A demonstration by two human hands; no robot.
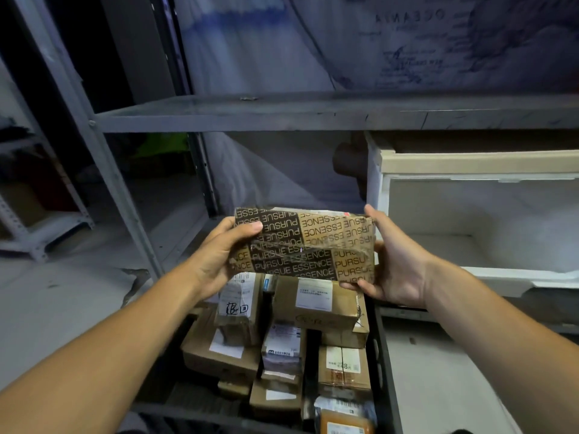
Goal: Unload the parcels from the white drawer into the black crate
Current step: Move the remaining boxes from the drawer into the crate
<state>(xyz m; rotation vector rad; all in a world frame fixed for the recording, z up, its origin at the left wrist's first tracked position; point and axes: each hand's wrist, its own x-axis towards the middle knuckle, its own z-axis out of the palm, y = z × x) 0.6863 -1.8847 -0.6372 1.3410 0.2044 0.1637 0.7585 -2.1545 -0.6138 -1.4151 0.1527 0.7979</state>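
**Head view: patterned parcel held over a filling crate**

Head camera looks down two bare forearms reaching in from five and seven o'clock. Nearest the lens, at six o'clock, the black crate (383, 364) sits on the floor, packed with brown cardboard parcels (316, 305) bearing white shipping labels, an orange packet (346, 422) at its near right corner.

Just above the load, at frame centre, both hands hold a brown-and-black box (302, 244) printed "PURSUE ESSENCE" (clear tape wrinkles across its face). The left hand (219, 255) grips the box's left end, thumb on top and fingers curled beneath. The right hand (396, 267) clasps the right end, thumb along the upper edge, fingers wrapped under the bottom corner. The box hangs tilted, apart from the parcels below.

Farther off, at three o'clock, the white drawer (470, 164) stands pulled open, its pale interior visible. A grey metal shelf (282, 115) spans twelve o'clock, with pale sheeting behind.
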